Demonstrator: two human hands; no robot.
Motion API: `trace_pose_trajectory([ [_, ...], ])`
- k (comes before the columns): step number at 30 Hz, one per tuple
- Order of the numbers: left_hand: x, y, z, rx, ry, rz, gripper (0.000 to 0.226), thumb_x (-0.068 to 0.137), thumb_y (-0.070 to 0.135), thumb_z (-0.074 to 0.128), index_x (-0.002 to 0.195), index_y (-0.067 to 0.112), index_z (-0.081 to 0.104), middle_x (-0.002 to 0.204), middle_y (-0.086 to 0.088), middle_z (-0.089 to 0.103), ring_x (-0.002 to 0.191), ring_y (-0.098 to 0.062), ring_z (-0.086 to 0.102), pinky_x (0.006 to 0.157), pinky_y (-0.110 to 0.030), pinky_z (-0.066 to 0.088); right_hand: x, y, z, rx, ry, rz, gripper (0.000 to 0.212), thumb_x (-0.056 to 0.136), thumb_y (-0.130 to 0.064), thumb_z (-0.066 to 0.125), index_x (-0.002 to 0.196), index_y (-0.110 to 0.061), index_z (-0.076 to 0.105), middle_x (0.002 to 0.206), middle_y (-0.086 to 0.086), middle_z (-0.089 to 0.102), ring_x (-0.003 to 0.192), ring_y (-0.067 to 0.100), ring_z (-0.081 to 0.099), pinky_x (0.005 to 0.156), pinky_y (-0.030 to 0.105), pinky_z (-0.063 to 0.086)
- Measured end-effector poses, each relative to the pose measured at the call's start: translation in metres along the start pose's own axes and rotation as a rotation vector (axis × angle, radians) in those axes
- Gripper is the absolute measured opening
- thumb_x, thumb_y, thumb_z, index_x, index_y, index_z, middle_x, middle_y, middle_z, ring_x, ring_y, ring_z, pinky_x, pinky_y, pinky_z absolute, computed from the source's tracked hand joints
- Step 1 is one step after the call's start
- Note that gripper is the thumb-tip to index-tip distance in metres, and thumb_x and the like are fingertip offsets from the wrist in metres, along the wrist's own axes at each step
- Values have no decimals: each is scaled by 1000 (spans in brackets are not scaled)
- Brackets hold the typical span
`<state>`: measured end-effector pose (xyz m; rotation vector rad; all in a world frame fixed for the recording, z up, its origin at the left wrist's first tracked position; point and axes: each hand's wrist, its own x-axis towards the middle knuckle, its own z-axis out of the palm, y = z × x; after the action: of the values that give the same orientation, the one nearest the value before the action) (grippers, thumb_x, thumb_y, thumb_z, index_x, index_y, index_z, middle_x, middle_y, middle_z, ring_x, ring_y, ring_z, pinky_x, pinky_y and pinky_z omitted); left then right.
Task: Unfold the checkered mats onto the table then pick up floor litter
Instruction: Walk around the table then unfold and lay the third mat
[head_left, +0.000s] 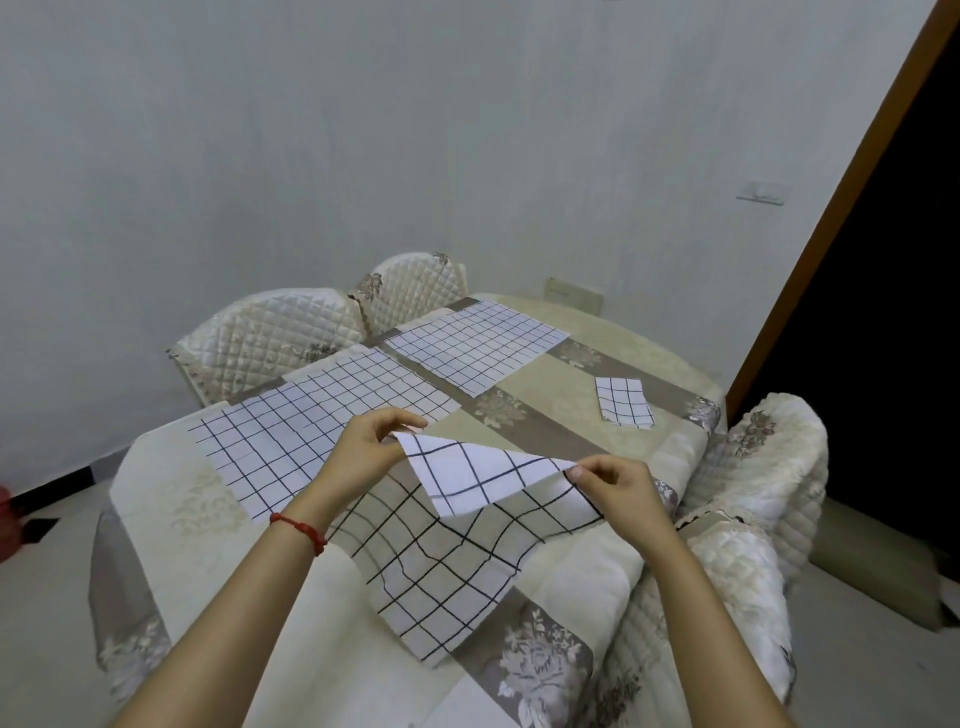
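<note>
Checkered mat (467, 551) pinched between left hand (371, 441) and right hand (618, 486).

Home dining room: clothed table (171, 499), quilted chairs (270, 338).

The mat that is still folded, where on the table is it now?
In the head view the folded mat lies at the right side of the table, near its edge, right of the farthest spread mat and apart from it.

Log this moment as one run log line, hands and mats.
step: unfolding third mat | left hand: pinching flap corner | right hand: pinching flap edge | two mats flat | folded mat untouched
</note>
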<state>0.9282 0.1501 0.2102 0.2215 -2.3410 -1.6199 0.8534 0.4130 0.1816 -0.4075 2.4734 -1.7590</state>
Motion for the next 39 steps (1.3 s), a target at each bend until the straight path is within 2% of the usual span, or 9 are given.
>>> trace_pose_trajectory([
  [6, -3, -11, 1, 29, -52, -47, 19, 76, 27, 70, 84, 10, 67, 81, 2, 67, 77, -12, 60, 77, -27, 46, -2, -23, 7, -174, -8, -48, 24, 78, -24, 69, 56, -20, 60, 50, -7, 52, 49, 6, 43, 55, 24, 35],
  [10, -9, -2, 15, 10, -76, -41, 13, 79, 20, 68, 79, 32, 70, 77, 22, 72, 82, 3, 66, 77, -19, 50, -4, -33, 14, -163, -40, -68, 28, 77, -26, 71, 52, -22, 57, 41, -13, 51, 43, 0, 41, 49, 16, 33],
  [15, -5, 5, 25, -77, 107, -21, 8, 83, 13, 63, 80, 11, 70, 81, -6, 69, 81, -17, 62, 80, -34, 48, -5, -31, 13, -57, -85, -76, 24, 73, -21, 75, 53, -21, 62, 44, -10, 51, 47, 4, 42, 49, 16, 34],
  [24, 2, 20, 8, -145, 134, -18, 16, 83, 8, 61, 71, 17, 68, 60, 12, 68, 68, -6, 60, 64, -15, 49, -14, -15, -2, 63, -222, -47, 24, 78, -6, 69, 60, -21, 68, 51, -12, 58, 53, 1, 48, 55, 13, 37],
  [28, 7, 12, 8, -85, 252, -115, 7, 81, 12, 64, 82, 5, 64, 79, -5, 63, 81, -23, 58, 69, -29, 46, -10, -16, 2, 98, -113, -54, 32, 80, -8, 67, 50, -20, 61, 43, -12, 48, 47, 1, 40, 51, 12, 32],
  [31, 4, 5, 16, 215, 465, -159, 44, 78, 22, 68, 117, 12, 50, 119, -6, 49, 114, -24, 47, 96, -39, 41, -7, -25, 9, 118, -72, -75, 30, 79, -11, 68, 51, -9, 58, 47, -5, 43, 47, 5, 35, 48, 13, 29],
  [33, -5, 10, 26, 262, 566, -45, 42, 79, 22, 67, 115, 11, 50, 118, -10, 49, 107, -24, 49, 93, -39, 43, -6, -29, 15, 124, -71, -78, 27, 78, -11, 69, 55, -4, 57, 57, 10, 41, 51, 9, 34, 47, 14, 28],
  [36, -21, 20, 51, 150, 352, 3, 14, 82, 24, 63, 82, 10, 62, 81, -8, 64, 76, -21, 59, 71, -34, 47, -6, -30, 24, 120, -74, -62, 36, 75, -14, 73, 46, -18, 53, 59, 11, 41, 55, 15, 34, 46, 16, 27],
  [39, -31, 26, 71, -49, 69, -141, 29, 83, 33, 61, 72, 7, 64, 64, -3, 63, 57, -15, 60, 58, -28, 48, -8, -29, 33, 117, -105, -64, 37, 71, -15, 76, 44, -20, 51, 51, 4, 44, 45, 8, 34, 45, 15, 28],
])
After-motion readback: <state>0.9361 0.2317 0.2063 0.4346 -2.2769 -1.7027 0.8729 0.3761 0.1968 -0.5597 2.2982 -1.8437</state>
